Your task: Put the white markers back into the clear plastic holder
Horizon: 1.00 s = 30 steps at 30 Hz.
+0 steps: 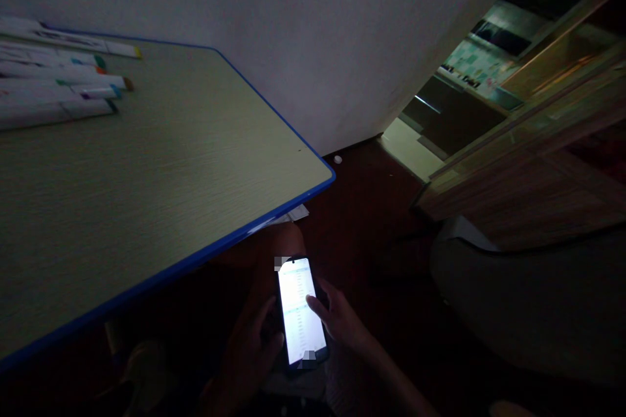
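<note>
A phone (299, 322) with a bright white screen of small text lines is held upright over my lap, below the table edge. My left hand (257, 345) is dim, wrapped at the phone's left side with the thumb beside its lower edge. On the other side, my right hand (340, 316) grips the right edge, its thumb lying over the screen near the middle. The fingers behind the phone are hidden.
A pale table (195, 143) with a blue rim stands at the left, bearing several markers (63, 88). Papers (296, 213) show under its edge. A grey rounded seat (528, 300) is at the right. Beyond a doorway is a kitchen (454, 104).
</note>
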Motion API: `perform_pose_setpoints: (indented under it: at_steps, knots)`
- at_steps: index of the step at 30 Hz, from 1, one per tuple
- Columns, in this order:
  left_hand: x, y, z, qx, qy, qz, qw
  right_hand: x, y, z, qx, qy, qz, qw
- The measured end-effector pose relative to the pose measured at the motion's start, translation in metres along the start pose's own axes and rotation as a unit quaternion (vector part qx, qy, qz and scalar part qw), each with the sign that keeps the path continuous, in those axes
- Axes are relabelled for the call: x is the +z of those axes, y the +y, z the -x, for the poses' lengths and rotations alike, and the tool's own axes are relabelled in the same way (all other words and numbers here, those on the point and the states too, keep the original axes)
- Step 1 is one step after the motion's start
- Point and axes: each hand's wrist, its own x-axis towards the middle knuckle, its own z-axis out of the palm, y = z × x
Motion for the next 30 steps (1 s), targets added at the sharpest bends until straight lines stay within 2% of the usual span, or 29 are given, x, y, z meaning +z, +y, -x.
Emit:
perform_pose_setpoints:
  at_steps: [7,13,20,27,30]
  knots:
    - [0.001,-0.001,0.0,0.004,-0.001,0.004,1.0,0.003,0.005,0.0,0.016,0.021,0.02,0.999]
    - [0.001,-0.003,-0.001,-0.011,-0.007,-0.011,1.0,-0.001,0.011,-0.001,-0.004,-0.007,-0.039,0.999]
    - [0.0,-0.004,0.001,0.007,0.0,-0.006,1.0,-0.002,0.004,0.001,0.004,-0.016,-0.07,0.997]
    - [0.002,-0.003,0.001,0.004,0.007,0.005,1.0,-0.011,-0.012,0.016,0.023,-0.1,-0.073,0.992]
    - [0.002,0.0,0.001,0.001,0.007,0.0,1.0,-0.007,-0.014,0.026,-0.006,-0.115,-0.056,0.992]
